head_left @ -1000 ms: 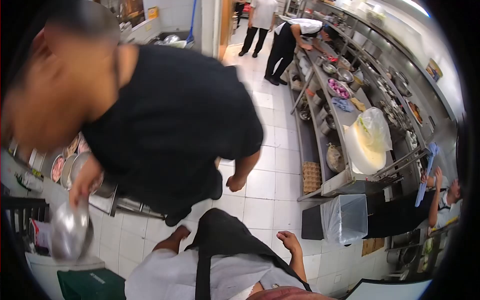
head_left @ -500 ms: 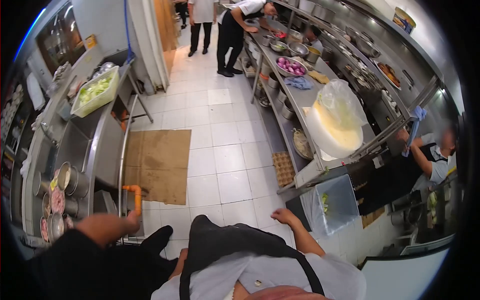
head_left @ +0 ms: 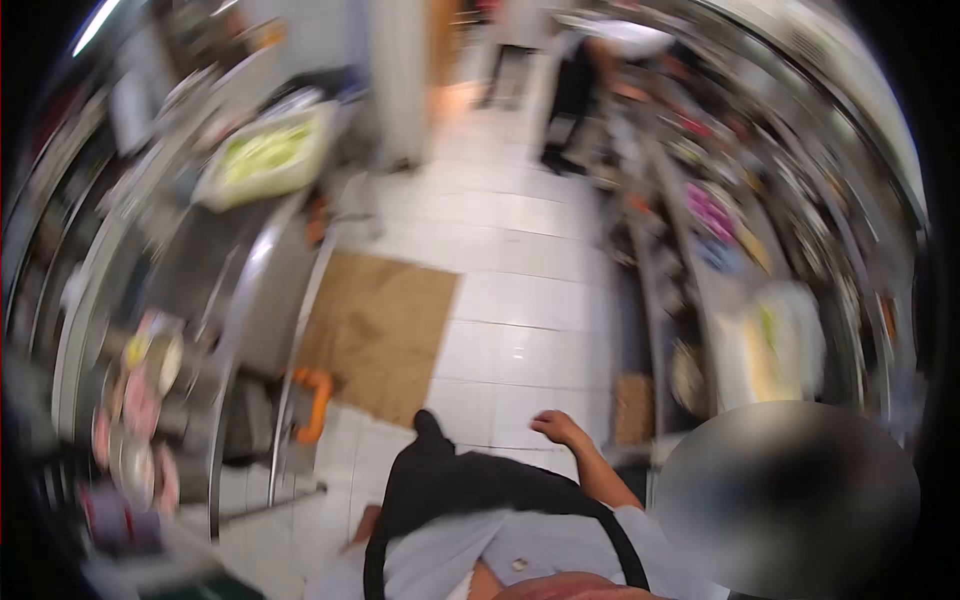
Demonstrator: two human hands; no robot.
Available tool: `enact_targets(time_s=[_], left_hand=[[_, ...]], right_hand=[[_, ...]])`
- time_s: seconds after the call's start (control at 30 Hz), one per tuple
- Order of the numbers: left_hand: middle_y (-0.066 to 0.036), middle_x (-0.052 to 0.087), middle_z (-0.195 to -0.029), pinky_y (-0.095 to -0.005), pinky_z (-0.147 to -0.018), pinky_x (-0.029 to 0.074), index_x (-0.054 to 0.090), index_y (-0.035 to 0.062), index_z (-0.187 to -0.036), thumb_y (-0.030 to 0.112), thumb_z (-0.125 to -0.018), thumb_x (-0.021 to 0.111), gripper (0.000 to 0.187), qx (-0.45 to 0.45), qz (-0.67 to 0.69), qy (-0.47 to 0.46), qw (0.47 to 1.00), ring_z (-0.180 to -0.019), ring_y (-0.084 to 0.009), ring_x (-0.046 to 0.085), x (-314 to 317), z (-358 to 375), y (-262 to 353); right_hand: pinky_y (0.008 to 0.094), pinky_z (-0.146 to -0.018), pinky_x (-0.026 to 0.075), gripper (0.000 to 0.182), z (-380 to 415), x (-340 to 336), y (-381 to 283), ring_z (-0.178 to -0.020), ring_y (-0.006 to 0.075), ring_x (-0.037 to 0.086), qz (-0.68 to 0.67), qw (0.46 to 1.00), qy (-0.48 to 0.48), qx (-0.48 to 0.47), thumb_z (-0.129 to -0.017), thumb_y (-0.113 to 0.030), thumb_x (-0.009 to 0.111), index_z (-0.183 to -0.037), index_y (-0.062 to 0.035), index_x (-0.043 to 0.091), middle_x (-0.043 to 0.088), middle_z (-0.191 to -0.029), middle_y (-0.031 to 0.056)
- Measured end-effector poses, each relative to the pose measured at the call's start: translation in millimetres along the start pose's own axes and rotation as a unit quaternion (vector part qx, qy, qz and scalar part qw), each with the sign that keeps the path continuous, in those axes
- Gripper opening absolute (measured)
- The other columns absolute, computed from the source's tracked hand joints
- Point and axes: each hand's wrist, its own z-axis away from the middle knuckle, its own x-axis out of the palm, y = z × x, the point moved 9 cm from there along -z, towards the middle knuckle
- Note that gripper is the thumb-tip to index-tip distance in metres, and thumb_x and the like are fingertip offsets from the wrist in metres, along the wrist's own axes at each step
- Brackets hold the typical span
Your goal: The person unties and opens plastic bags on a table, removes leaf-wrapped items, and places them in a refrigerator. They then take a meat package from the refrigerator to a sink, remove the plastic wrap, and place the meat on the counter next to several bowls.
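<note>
The whole view is smeared by motion. My right hand (head_left: 560, 428) hangs in front of my black apron (head_left: 470, 480) over the white floor tiles; its fingers are loosely curled and hold nothing. My left hand is hidden; only a strip of arm (head_left: 365, 522) shows beside the apron. The nearest things to my right hand are the end of the right steel counter (head_left: 700, 300) and an egg tray (head_left: 632, 408) below it.
A flat cardboard sheet (head_left: 385, 325) lies on the floor ahead. On the left a steel counter (head_left: 235, 290) carries a tray of green vegetables (head_left: 262, 155) and several metal containers (head_left: 140, 400). A co-worker's head (head_left: 790, 490) is close at lower right. Another person (head_left: 580, 90) bends at the far counter.
The person in black who stood in front of me has gone from view. The camera swung, and a co-worker's head now fills the lower right. My right hand stayed low by the apron.
</note>
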Motion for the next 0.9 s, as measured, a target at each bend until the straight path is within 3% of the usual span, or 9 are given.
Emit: enact_targets(time_s=[0.2, 0.23, 0.27, 0.33, 0.37, 0.47, 0.53, 0.73, 0.9], left_hand=[[-0.017, 0.065, -0.075, -0.0388, -0.062, 0.051, 0.067, 0.0023, -0.076, 0.023, -0.07, 0.058, 0.024, -0.119, -0.012, 0.088, 0.989, -0.069, -0.0279, 0.064, -168, -89, 23], [-0.021, 0.065, -0.085, -0.0404, -0.071, 0.05, 0.066, -0.0013, -0.082, 0.024, -0.073, 0.055, 0.029, -0.069, -0.08, 0.127, 0.986, -0.077, -0.0306, 0.063, -216, -99, 60], [-0.02, 0.064, -0.074, -0.0429, -0.066, 0.051, 0.063, -0.0002, -0.067, 0.026, -0.081, 0.048, 0.033, 0.078, -0.18, 0.243, 0.95, -0.068, -0.0307, 0.064, -259, -123, 94], [-0.019, 0.063, -0.092, -0.0416, -0.071, 0.047, 0.062, 0.004, -0.085, 0.026, -0.08, 0.049, 0.026, 0.055, -0.005, 0.261, 0.964, -0.084, -0.0308, 0.062, -350, -83, 181], [-0.015, 0.06, -0.074, -0.0396, -0.065, 0.047, 0.06, 0.0046, -0.083, 0.024, -0.078, 0.055, 0.021, 0.156, 0.094, 0.3, 0.936, -0.075, -0.0228, 0.061, -380, -86, 211], [-0.009, 0.061, -0.092, -0.0287, -0.07, 0.049, 0.057, 0.0013, -0.107, 0.023, -0.086, 0.059, 0.031, 0.287, 0.347, 0.254, 0.856, -0.083, -0.0126, 0.059, -449, -34, 303], [-0.006, 0.059, -0.103, -0.0261, -0.076, 0.049, 0.05, -0.0008, -0.12, 0.02, -0.089, 0.057, 0.038, 0.279, 0.366, 0.208, 0.863, -0.089, -0.0128, 0.058, -494, 7, 344], [-0.007, 0.059, -0.108, -0.0262, -0.084, 0.046, 0.049, -0.0003, -0.122, 0.017, -0.088, 0.059, 0.039, 0.302, 0.393, 0.42, 0.76, -0.097, -0.0121, 0.056, -654, 72, 317], [-0.013, 0.058, -0.112, -0.0296, -0.088, 0.044, 0.049, -0.0005, -0.123, 0.025, -0.082, 0.065, 0.051, 0.039, 0.283, 0.602, 0.746, -0.103, -0.02, 0.056, -768, 135, 198]], right_hand=[[0.0335, -0.081, 0.047, 0.033, -112, -1, -81, -0.09, 0.0221, 0.061, -0.08, 0.992, -0.046, 0.082, -0.08, -0.022, 0.063, -0.101, 0.003, 0.064, 0.067, -0.093, 0.0144], [0.0334, -0.081, 0.047, 0.032, -121, -3, -108, -0.089, 0.0223, 0.061, -0.076, 0.991, -0.058, 0.093, -0.08, -0.022, 0.063, -0.101, 0.0033, 0.064, 0.066, -0.093, 0.0145], [0.0333, -0.081, 0.047, 0.032, -133, -6, -126, -0.089, 0.0225, 0.061, -0.075, 0.99, -0.06, 0.107, -0.08, -0.021, 0.064, -0.101, 0.0035, 0.064, 0.066, -0.093, 0.0146], [0.0322, -0.079, 0.047, 0.034, -174, -1, -151, -0.088, 0.0212, 0.061, -0.06, 0.993, -0.086, 0.063, -0.08, -0.023, 0.064, -0.101, 0.003, 0.064, 0.066, -0.093, 0.0138], [0.0317, -0.077, 0.047, 0.035, -194, 1, -162, -0.087, 0.0205, 0.061, -0.052, 0.993, -0.1, 0.041, -0.08, -0.024, 0.065, -0.102, 0.0027, 0.064, 0.066, -0.093, 0.0134], [0.0306, -0.074, 0.048, 0.037, -262, 4, -199, -0.084, 0.0187, 0.06, 0.002, 0.99, -0.143, 0.014, -0.081, -0.026, 0.065, -0.105, 0.001, 0.063, 0.066, -0.092, 0.012], [0.0305, -0.073, 0.048, 0.039, -290, -1, -256, -0.084, 0.0183, 0.06, 0.012, 0.984, -0.173, 0.045, -0.081, -0.027, 0.064, -0.109, 0.0004, 0.061, 0.066, -0.094, 0.0119], [0.0311, -0.085, 0.044, 0.041, -391, 20, -507, -0.102, 0.0188, 0.055, -0.08, 0.919, -0.364, -0.128, -0.084, -0.026, 0.062, -0.117, -0.0013, 0.056, 0.06, -0.108, 0.0096], [0.0306, -0.093, 0.041, 0.043, -382, 88, -719, -0.106, 0.0166, 0.053, -0.006, 0.765, -0.567, -0.306, -0.086, -0.024, 0.062, -0.121, -0.0015, 0.052, 0.057, -0.115, 0.0092]])
